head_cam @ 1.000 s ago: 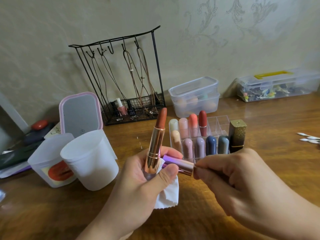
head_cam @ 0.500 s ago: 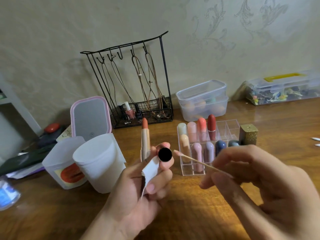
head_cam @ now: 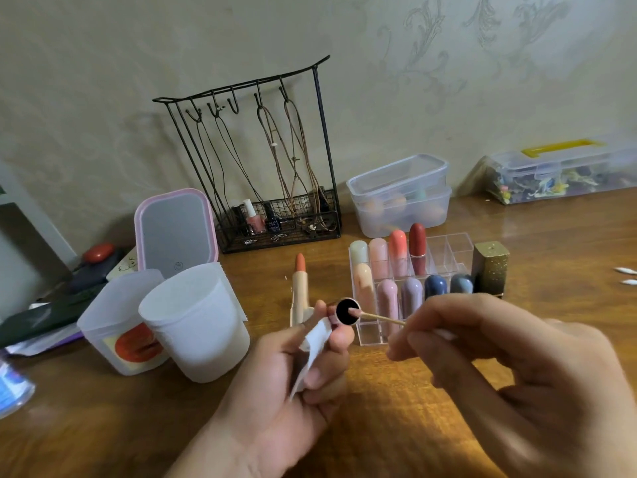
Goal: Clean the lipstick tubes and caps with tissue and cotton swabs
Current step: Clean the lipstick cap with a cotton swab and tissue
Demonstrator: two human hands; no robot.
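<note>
My left hand [head_cam: 293, 374] grips three things at once: an uncapped lipstick [head_cam: 299, 288] with an orange bullet standing upright, its cap [head_cam: 346, 311] with the dark open mouth facing me, and a folded white tissue [head_cam: 312, 343]. My right hand [head_cam: 499, 367] pinches a wooden cotton swab [head_cam: 375, 317]. The swab's pink-stained tip sits inside the cap's mouth. Behind the hands a clear acrylic organiser [head_cam: 448, 246] holds several capped lipsticks in pastel, red and blue shades.
A gold glitter lipstick tube [head_cam: 489, 267] stands right of the organiser. Two white plastic cups [head_cam: 196, 322] stand at the left, with a pink-framed mirror [head_cam: 175, 229] and a black wire jewellery rack [head_cam: 262, 160] behind. Clear lidded boxes [head_cam: 400, 194] sit at the back. Loose cotton swabs [head_cam: 625, 276] lie far right.
The cap has turned its open mouth toward me in my left hand. My right hand brought the cotton swab in, and its tip has entered the cap.
</note>
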